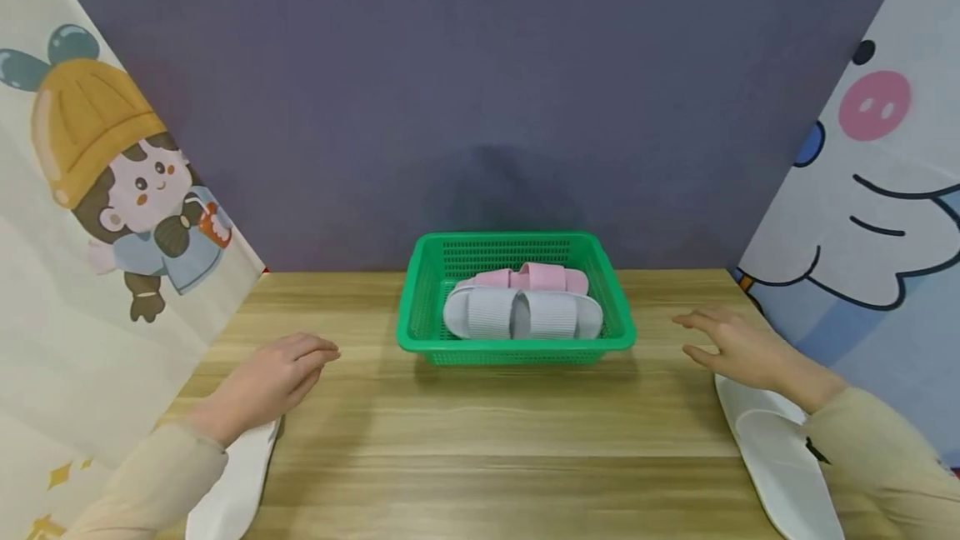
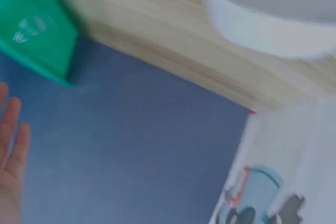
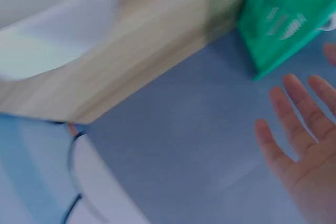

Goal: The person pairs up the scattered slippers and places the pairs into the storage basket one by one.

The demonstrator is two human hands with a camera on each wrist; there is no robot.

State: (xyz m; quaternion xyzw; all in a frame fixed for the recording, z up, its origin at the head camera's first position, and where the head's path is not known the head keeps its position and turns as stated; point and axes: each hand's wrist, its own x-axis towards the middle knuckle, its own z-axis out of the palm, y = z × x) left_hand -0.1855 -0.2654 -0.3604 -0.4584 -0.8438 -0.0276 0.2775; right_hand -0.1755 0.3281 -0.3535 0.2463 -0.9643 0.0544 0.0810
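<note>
– Beige fabric sleeves point(image 1: 153, 482) come nearest the camera, reaching in from both lower corners. How do you have your left hand point(image 1: 277, 373) and right hand point(image 1: 738, 348)?

– Released, both of them: your left keeps its fingers relaxed and close together in the head view, and your right is loose too, its fingers spread in the right wrist view.

– What do you have beneath them?

– Partly hidden by your left arm, a plain white slipper point(image 1: 238, 482) lies on the wood-grain desk point(image 1: 480, 415); by your right arm lies a second white slipper point(image 1: 780, 473) with a broad strap. You cannot tell whether either sleeve touches one.

– And between your hands?

– Apart from both, near the dark grey-blue wall point(image 1: 480, 107), you have a green rectangular plastic basket point(image 1: 517, 346) with perforated sides. Inside it, pale grey slippers point(image 1: 491, 312) with ribbed straps lie in front, partly covering pink slippers point(image 1: 547, 277) behind
</note>
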